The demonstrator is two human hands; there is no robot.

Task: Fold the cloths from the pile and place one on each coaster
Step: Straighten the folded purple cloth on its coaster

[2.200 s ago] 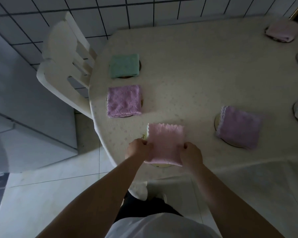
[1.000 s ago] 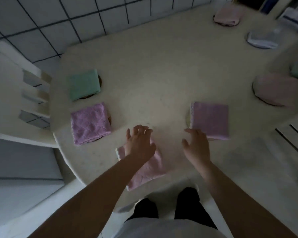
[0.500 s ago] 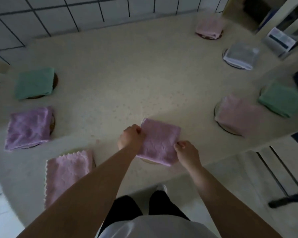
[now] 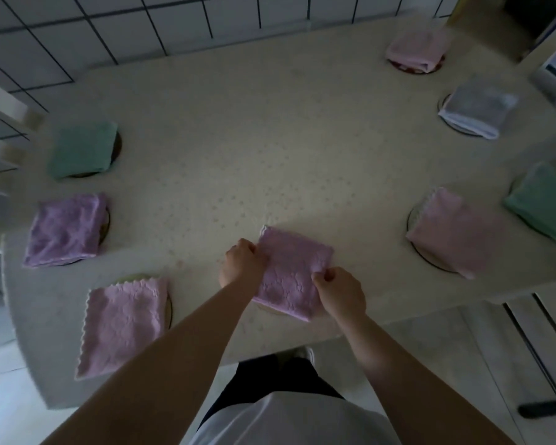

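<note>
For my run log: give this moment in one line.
both hands: left hand, right hand grip purple cloth | over coaster | table

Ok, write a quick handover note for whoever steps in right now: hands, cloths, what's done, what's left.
Left hand and right hand each pinch a side of the folded purple cloth, which lies over a coaster at the table's near edge.
Done: seven other folded cloths sit on coasters round the table, such as the green cloth and grey cloth.
Left: square this cloth and let go. No pile of unfolded cloths is in view.
</note>
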